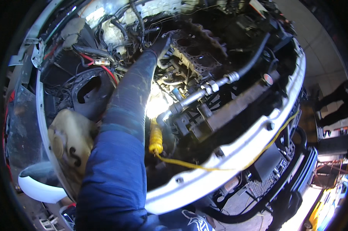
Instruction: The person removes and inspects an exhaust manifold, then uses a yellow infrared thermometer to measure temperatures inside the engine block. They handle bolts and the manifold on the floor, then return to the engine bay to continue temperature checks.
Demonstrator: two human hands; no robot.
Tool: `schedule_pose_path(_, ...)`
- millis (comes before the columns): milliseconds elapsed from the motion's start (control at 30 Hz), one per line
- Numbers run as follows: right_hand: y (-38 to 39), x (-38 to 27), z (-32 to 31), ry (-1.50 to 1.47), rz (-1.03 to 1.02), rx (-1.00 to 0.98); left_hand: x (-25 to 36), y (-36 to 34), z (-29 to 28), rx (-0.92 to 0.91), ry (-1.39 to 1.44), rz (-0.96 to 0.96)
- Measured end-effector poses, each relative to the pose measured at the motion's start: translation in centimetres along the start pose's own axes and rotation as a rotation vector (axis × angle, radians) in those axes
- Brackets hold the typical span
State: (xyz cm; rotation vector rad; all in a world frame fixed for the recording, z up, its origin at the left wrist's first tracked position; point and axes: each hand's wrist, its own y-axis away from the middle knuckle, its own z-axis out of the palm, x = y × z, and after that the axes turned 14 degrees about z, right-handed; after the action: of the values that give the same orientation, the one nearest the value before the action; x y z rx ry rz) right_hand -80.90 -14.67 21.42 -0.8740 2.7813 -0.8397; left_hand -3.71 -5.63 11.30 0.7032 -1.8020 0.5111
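My left arm, in a blue sleeve that turns dark toward the wrist, reaches far into a car's engine bay. My left hand (164, 43), dark like the parts around it, is at the left edge of the opened engine block (195, 63). Its fingers cannot be made out, nor whether they hold anything. Beside the forearm a work light with a yellow handle (155, 138) shines on the engine, its glare washing out the parts there. From the handle a yellow cord (189, 164) runs right across the front of the car. I cannot make out my right hand.
A metal pipe joined to a black hose (254, 57) crosses in front of the engine. The white front crossmember (220, 163) curves along the near side. Left of my arm are a yellowed plastic reservoir (68, 134) and red cables (110, 75). A dark, unclear shape (287, 208) is at lower right.
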Motion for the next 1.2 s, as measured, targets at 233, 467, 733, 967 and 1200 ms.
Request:
schedule_pose_path(233, 0.5, -0.4, 0.0, -0.262, 0.253, -0.025, 18.4, 2.4, -2.3, 0.196, 0.247, 0.157)
schedule_pose_path(467, 0.3, 0.0, 0.1, -0.591, 0.328, 0.021, 37.9, 21.8, 4.5, 0.013, 0.993, 0.603)
schedule_pose_path(733, 16.9, 7.5, -0.1, -0.722, 0.172, 0.107, 20.4, 53.8, 23.5, -0.497, 0.738, 0.490)
schedule_pose_path(967, 61.8, 30.1, -5.6, -0.090, 0.928, -1.622, -2.6, 70.4, 36.4, -0.581, 0.069, -0.540)
schedule_pose_path(1200, 85.1, 42.6, -15.4, -0.055, 1.660, -1.060, -3.9, 75.3, 47.7, -0.904, -0.176, -0.665)
